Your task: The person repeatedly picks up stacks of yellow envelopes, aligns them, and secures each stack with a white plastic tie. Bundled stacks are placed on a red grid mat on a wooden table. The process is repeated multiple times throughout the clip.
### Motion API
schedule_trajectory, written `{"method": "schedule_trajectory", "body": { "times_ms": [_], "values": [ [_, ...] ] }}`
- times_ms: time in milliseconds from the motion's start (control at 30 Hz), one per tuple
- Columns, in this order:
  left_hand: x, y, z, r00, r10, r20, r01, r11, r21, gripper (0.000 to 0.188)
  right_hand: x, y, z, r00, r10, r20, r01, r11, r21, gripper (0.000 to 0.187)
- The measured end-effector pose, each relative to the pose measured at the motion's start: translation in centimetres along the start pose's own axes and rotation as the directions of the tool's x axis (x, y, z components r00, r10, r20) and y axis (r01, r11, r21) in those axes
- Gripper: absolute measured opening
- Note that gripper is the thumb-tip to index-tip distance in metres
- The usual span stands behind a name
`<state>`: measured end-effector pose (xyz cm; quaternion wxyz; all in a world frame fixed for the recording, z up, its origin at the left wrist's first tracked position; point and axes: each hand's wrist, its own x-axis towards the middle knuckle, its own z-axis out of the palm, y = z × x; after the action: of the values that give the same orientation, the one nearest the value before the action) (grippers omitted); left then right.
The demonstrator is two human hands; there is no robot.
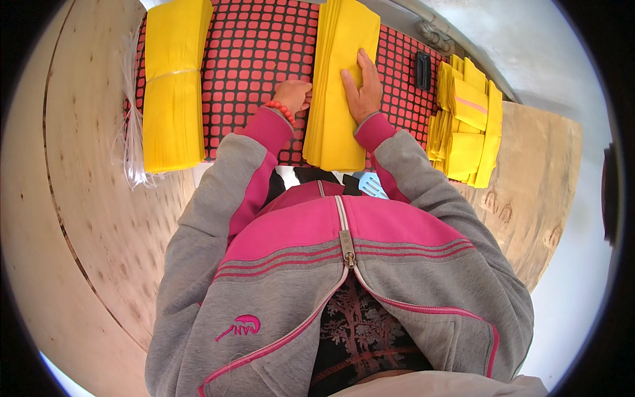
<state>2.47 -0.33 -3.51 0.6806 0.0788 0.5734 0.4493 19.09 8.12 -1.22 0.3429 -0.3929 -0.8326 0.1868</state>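
A tall stack of folded yellow cloth strips [331, 126] lies lengthwise before me on the red-and-black patterned cloth. My right hand [364, 89] rests on its right side, fingers stretched out and lying on the top strip, thumb apart. Close by the stack's left edge is my left hand [292, 96], its fingers curled in; whatever may be in them is hidden. Red beads circle that wrist. To the left lies another yellow stack [173, 119], bound across the middle by a thin pale tie.
Several smaller yellow folded bundles [466, 126] are piled at the right, with a black oblong object [423, 71] beside them. Clear plastic strands [134, 145] hang along the left stack. The patterned cloth [254, 53] covers the work surface; wooden boards [99, 172] flank it. Behind runs a pipe [463, 56].
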Motion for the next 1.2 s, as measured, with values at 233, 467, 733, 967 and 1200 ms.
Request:
{"method": "schedule_trajectory", "body": {
  "times_ms": [233,467,733,967,1200],
  "values": [
    [0.2,0.0,0.9,0.990,0.108,0.089,-0.111,0.994,0.024,0.019,0.0,0.5,-0.5,0.999,0.041,-0.004,-0.040,0.994,0.101,0.049],
    [-1.5,-0.3,2.3,0.999,-0.025,0.040,0.041,0.890,-0.454,0.029,0.1,0.8,-1.1,0.987,0.157,0.046,-0.163,0.916,0.368,0.050],
    [-1.1,-1.5,3.1,0.992,0.053,0.112,0.023,0.809,-0.588,0.041,-0.2,1.5,-0.9,0.977,0.198,0.072,-0.209,0.869,0.449,0.049],
    [-0.7,-1.9,2.8,0.984,0.043,0.172,0.045,0.879,-0.475,0.057,-0.6,1.8,-1.0,0.970,0.219,0.106,-0.243,0.849,0.469,0.049],
    [-2.4,0.7,3.0,0.990,0.085,0.112,-0.052,0.962,-0.269,0.074,-0.5,1.8,-0.8,0.955,0.270,0.127,-0.294,0.780,0.553,0.047]
  ]
}}
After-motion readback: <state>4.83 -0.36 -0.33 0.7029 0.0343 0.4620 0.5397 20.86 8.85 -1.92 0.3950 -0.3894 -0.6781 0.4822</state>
